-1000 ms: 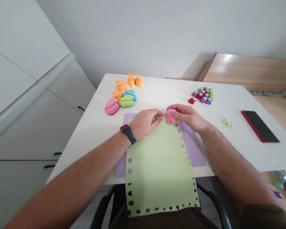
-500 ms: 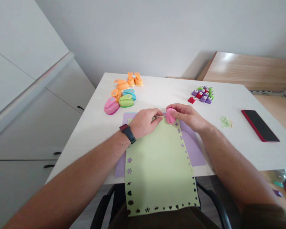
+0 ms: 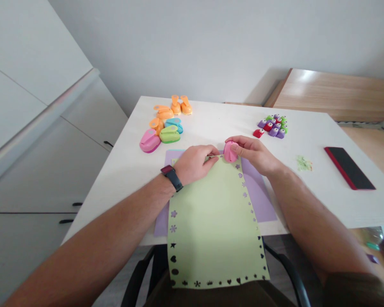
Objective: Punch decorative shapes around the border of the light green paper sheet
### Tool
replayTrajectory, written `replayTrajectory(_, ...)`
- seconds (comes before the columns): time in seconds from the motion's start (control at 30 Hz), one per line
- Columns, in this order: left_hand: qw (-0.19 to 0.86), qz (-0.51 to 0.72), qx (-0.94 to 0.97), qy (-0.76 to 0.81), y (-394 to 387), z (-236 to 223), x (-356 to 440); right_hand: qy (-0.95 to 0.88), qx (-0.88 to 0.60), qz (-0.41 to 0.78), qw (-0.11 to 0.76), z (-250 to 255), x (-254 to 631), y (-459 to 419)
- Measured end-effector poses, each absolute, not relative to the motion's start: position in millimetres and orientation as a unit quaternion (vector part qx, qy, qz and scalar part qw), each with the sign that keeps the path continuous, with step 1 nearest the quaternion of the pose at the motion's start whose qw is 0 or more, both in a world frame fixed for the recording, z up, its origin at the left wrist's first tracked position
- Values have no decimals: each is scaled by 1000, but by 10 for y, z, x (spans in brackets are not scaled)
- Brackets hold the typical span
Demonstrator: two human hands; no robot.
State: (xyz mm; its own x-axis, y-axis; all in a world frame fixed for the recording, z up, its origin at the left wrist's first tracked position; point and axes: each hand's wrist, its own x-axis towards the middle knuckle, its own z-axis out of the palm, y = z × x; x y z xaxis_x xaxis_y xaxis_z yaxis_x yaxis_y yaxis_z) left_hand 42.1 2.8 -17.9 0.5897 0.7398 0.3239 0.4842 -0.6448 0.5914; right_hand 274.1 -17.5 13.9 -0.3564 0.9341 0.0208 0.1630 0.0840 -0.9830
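A light green sheet of paper [image 3: 216, 221] hangs over the table's front edge, with flowers, hearts, stars and other shapes punched along its borders. My left hand [image 3: 196, 164] pinches the sheet's far edge between thumb and fingers; a dark watch sits on that wrist. At the far right corner of the sheet, a pink craft punch [image 3: 231, 152] is gripped in my right hand [image 3: 254, 154], its thumb on the front of the punch. Whether the paper's edge lies inside the punch's slot is hard to make out. Purple paper [image 3: 260, 200] lies beneath the green sheet.
Larger orange, blue, green and pink punches [image 3: 149, 140] stand at the back left of the white table [image 3: 115, 179]. Several small punches [image 3: 275, 126] cluster at the back right. Green paper scraps [image 3: 304, 163] and a black-and-red phone-like object [image 3: 350, 168] lie on the right.
My right hand and the pink punch have shifted slightly right and away along the paper's far edge. My left hand stays on the sheet almost unmoved.
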Motion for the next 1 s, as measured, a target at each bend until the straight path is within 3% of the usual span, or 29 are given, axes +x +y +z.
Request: replayTrajectory(1.0, 234, 283, 860, 353, 31, -186, 428, -663, -428, 516, 334, 161, 2732, -199)
